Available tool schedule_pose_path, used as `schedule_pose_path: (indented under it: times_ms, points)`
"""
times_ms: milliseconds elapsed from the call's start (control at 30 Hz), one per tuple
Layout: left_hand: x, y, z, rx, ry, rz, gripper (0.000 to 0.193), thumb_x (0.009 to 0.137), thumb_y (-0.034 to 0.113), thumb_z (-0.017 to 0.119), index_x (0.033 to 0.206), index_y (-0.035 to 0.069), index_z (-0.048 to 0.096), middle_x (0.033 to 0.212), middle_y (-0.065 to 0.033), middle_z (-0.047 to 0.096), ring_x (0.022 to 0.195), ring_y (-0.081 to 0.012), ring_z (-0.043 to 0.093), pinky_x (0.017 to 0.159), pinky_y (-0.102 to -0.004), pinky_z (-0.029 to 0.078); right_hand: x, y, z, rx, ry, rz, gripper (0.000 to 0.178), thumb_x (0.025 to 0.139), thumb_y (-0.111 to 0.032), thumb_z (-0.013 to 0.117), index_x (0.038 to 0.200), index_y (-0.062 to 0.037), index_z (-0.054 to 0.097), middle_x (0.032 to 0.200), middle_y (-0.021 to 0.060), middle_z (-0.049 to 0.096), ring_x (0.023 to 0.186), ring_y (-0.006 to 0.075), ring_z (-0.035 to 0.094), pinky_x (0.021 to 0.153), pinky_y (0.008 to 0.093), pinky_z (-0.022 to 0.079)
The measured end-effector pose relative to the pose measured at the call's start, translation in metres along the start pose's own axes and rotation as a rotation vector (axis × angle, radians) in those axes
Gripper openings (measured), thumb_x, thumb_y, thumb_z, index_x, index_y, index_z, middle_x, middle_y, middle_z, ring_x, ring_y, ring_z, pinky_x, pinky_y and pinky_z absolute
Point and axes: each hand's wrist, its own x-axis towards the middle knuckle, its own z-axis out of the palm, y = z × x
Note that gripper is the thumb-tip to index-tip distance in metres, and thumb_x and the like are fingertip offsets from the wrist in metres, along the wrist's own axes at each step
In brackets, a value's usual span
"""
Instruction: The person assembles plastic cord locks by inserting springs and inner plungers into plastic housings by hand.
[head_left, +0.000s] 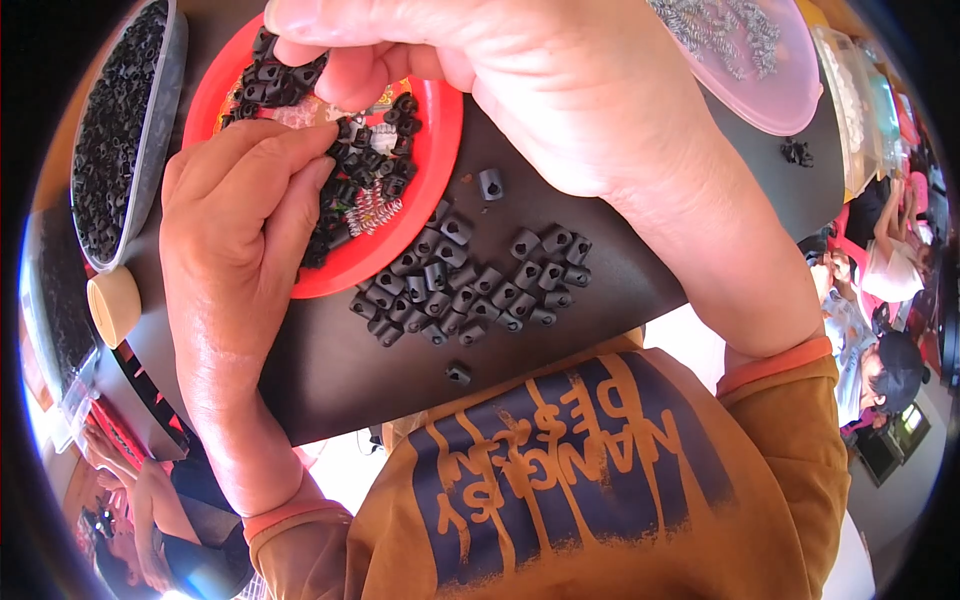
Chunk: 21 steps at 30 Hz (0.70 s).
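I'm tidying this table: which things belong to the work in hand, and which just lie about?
Likely in use:
red plate
black parts and springs on it
loose black cylinders
parts tub
pink tray

Likely lying about:
pale yellow round object
small dark clump

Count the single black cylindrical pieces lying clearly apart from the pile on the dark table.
2. The upper piece lies between the red plate and the right hand; the lower piece lies between the pile and the shirt. Others may be hidden under the hands.

Left hand (235, 205) and right hand (545, 95) over a red plate (440, 165) of small black parts (398, 178) and metal springs (376, 210)
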Motion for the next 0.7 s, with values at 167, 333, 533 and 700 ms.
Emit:
schedule_pose_path:
  times_ms: [167,333,533,700]
  points:
    - [0.001,0.001,-0.001,0.014,-0.010,0.008,0.018,0.077,-0.001,0.066,0.093,0.003,0.068,0.089,-0.0086,0.065,0.085,-0.0274,0.060,0.080,-0.0351,0.045,0.001,-0.002,0.000,-0.039,0.040,0.004,0.018,0.093,-0.007,0.060,0.107,0.0040,0.058,0.086,0.0064,0.063,0.075,0.0087,0.060,0.066,0.0190,0.050]
    - [0.000,0.001,-0.001,0.012,-0.028,-0.004,0.016,0.076,-0.001,0.064,0.091,0.003,0.066,0.086,-0.0086,0.065,0.083,-0.0282,0.059,0.079,-0.0349,0.044,0.001,0.000,0.000,-0.089,0.088,0.015,0.020,0.093,-0.009,0.062,0.108,0.0040,0.058,0.084,0.0050,0.061,0.071,0.0076,0.058,0.063,0.0175,0.048]
    - [0.005,0.004,-0.001,0.001,-0.048,0.014,0.011,0.080,0.004,0.066,0.091,0.003,0.066,0.083,-0.0086,0.064,0.080,-0.0285,0.060,0.078,-0.0343,0.044,-0.001,-0.001,-0.004,-0.115,0.053,0.022,0.021,0.093,-0.009,0.061,0.108,0.0045,0.058,0.086,0.0061,0.062,0.073,0.0069,0.058,0.063,0.0170,0.048]
    - [0.006,0.002,0.015,-0.075,0.074,-0.050,0.012,0.083,0.006,0.066,0.094,0.004,0.067,0.086,-0.0083,0.064,0.080,-0.0282,0.060,0.078,-0.0358,0.045,0.000,0.004,-0.006,-0.052,0.049,0.014,0.021,0.093,-0.010,0.061,0.109,0.0041,0.058,0.087,0.0061,0.062,0.074,0.0071,0.058,0.065,0.0171,0.049]
